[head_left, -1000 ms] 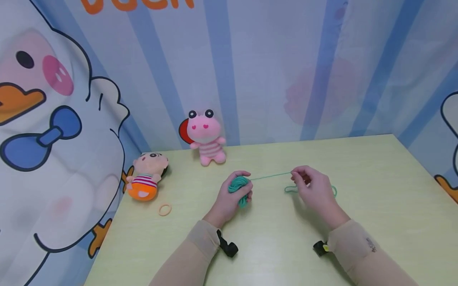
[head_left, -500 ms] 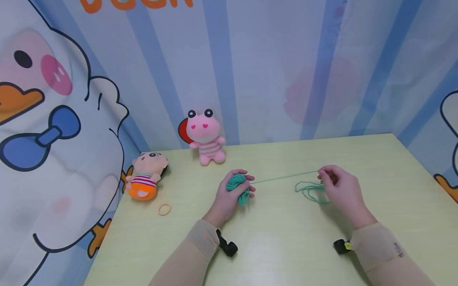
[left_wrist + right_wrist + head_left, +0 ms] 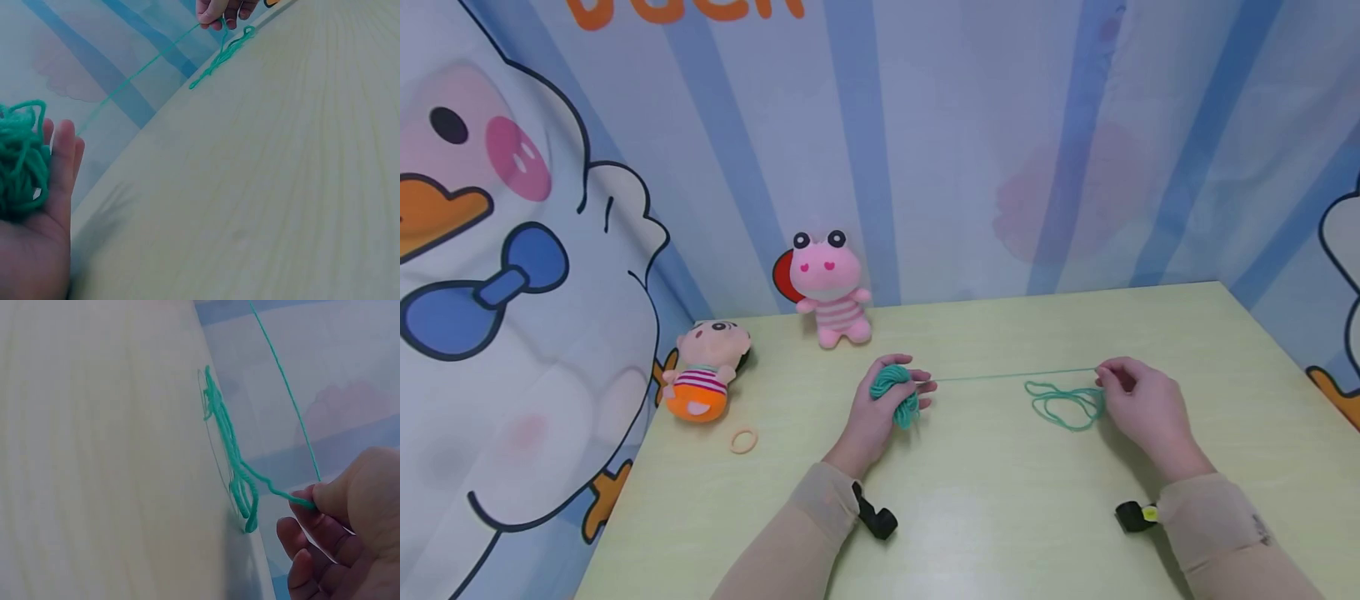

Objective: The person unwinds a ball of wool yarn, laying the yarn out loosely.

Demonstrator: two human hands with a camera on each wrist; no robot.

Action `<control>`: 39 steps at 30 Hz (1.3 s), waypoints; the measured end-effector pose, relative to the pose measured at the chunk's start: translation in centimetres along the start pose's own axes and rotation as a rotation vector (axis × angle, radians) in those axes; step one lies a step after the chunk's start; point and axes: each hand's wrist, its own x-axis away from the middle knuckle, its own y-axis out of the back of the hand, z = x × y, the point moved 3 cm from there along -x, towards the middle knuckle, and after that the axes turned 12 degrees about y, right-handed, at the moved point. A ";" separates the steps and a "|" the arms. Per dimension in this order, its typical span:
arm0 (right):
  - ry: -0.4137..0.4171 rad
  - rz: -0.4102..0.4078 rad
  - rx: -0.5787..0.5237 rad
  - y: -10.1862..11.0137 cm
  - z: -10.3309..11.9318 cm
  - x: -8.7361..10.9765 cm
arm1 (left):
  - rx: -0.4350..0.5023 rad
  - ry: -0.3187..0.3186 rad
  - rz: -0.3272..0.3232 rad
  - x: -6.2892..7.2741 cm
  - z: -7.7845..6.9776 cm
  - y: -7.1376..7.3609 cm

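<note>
Playroom-like corner, cartoon duck backdrop [image 3: 955, 150], plush toys [image 3: 829, 283], pale table [image 3: 1000, 508]

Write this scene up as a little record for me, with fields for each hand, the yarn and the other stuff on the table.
Left hand: holds a green yarn bundle
Right hand: pinches the strand
Strand: looks taut between the hands
Loose loops: beside the right hand, apparently lying on the table
Pink plush toy: upright near the back edge
Doll in orange bottoms: left of the pink plush toy
Ring: near the doll, apart from it
</note>
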 end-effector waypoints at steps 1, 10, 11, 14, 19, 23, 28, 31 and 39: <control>-0.006 0.001 0.004 0.0 -0.2 0.0 | 0.001 0.002 -0.002 0.0 0.0 0.0; -0.071 0.099 0.051 0.0 -1.2 0.3 | 0.038 0.004 -0.029 -0.2 0.0 0.0; -0.073 0.118 0.058 -0.1 -1.2 0.3 | 0.043 0.003 -0.019 -0.2 -0.1 0.0; -0.069 0.152 0.074 -0.4 -1.1 0.2 | 0.060 -0.001 0.023 0.0 -0.2 -0.2; -0.038 0.124 0.066 -0.6 -0.5 0.2 | 0.087 -0.019 0.118 0.2 -0.3 -0.4; 0.086 0.038 0.020 -1.3 1.7 0.2 | 0.102 -0.024 0.176 0.3 -0.1 -0.6; 0.283 0.092 -0.111 -4.2 7.0 0.5 | 0.109 -0.023 0.212 0.4 -0.1 -0.7; 0.327 0.211 -0.164 -6.7 9.9 0.4 | 0.114 -0.028 0.223 0.4 -0.2 -0.7; 0.355 0.306 -0.173 -11.0 13.2 -0.5 | 0.092 -0.031 0.249 0.5 -0.2 -0.7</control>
